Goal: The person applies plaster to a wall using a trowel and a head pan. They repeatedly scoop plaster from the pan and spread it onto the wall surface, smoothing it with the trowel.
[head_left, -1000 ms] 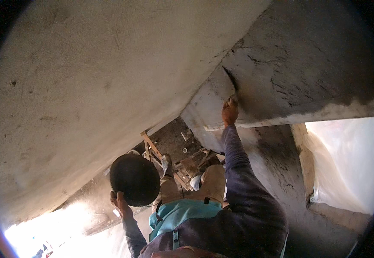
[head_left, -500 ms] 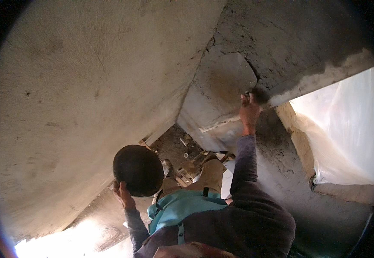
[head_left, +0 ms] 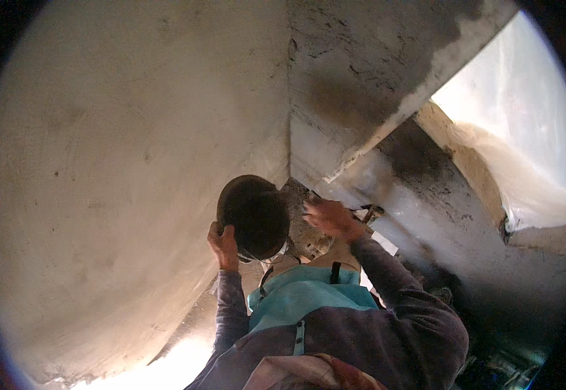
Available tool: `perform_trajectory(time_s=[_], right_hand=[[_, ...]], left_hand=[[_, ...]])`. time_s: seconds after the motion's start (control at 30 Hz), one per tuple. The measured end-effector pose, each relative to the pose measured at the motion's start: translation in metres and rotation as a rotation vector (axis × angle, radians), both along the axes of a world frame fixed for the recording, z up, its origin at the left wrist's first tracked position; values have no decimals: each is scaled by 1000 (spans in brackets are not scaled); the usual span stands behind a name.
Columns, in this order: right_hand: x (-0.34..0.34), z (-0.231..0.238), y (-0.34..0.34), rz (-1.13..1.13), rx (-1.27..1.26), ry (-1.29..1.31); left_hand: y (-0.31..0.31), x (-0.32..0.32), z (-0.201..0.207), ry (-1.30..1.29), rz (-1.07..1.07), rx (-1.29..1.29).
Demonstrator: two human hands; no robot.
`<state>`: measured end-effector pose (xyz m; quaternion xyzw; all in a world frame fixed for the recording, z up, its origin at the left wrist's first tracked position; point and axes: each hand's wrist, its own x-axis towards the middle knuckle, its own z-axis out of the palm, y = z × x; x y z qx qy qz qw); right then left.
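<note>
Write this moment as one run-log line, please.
left hand: holds dark bucket | right hand: near bucket, grip unclear | pale wall: at left

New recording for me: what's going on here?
A person's left grip holds a dark round container by its edge; its inside is too dark to read. The right grip is just right of it, seemingly apart from it, and whether it holds anything is unclear. Ahead is a rough grey wall, with a translucent sheet to the right.
</note>
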<state>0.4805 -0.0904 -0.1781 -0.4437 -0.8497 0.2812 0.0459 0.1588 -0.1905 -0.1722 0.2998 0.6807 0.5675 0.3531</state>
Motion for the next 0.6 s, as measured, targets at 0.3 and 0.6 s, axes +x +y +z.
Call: perform_trajectory(time_s=[0.3, 0.6], right_hand=[[-46, 1, -38, 173, 200, 9], [-35, -11, -31, 292, 203, 32]], left_hand=[[48, 24, 37, 382, -152, -127], [65, 57, 56, 457, -285, 12]])
